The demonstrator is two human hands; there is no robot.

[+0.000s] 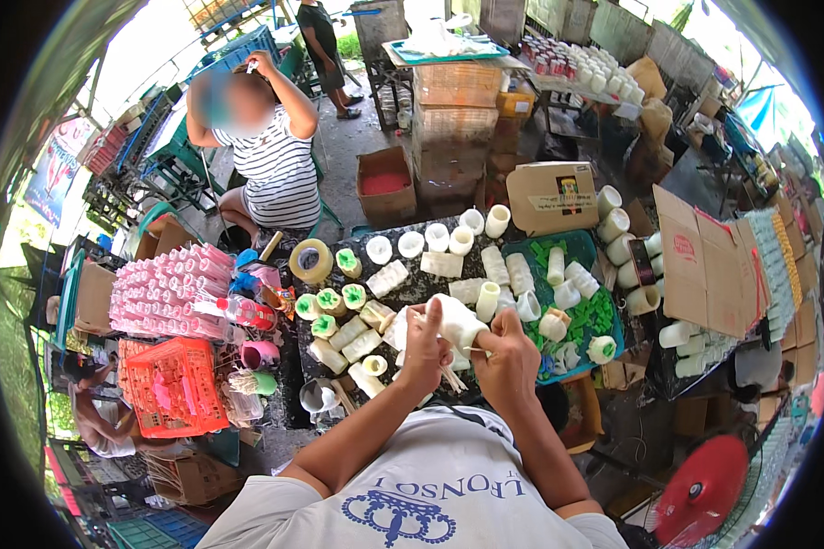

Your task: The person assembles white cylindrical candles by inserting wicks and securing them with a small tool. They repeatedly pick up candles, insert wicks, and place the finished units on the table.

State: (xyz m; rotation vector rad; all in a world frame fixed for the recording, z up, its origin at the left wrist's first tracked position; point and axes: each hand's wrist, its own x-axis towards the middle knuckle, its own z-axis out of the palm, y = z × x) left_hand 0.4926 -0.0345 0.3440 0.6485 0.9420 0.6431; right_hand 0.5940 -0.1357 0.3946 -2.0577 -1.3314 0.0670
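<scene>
Both hands meet at the centre of the frame on a thick white roll (pixel 460 320). The left hand (pixel 421 355) is closed on its near left side, thumb pointing up, apparently to steady it, while the right hand (pixel 508 357) bunches its fingers at the right end, perhaps for finer control there. Whether the right fingertips pinch something small I cannot tell. The roll is held just above the dark, speckled surface (pixel 428 291), close to the body, probably so both hands can bear on it together. Thin pale sticks (pixel 452 379) show just below the hands.

Pale cylinders stand upright or lie on their sides around the roll, seemingly spread to stay within reach. Several are hollow, with thick, chalky walls and a lumpy, uneven skin; left of centre, a few upright ones (pixel 330 301) have bright green filling their mouths. Right of centre, a blue-green tray (pixel 577 245) keeps loose green scraps (pixel 597 313) together, with more cylinders among them.

A wide, glossy tape roll (pixel 311 261) sits at the surface's upper left. Farther left, pink ribbed pieces (pixel 160 293) are stacked in rows above an orange-red lattice basket (pixel 176 389) of moulded plastic.
</scene>
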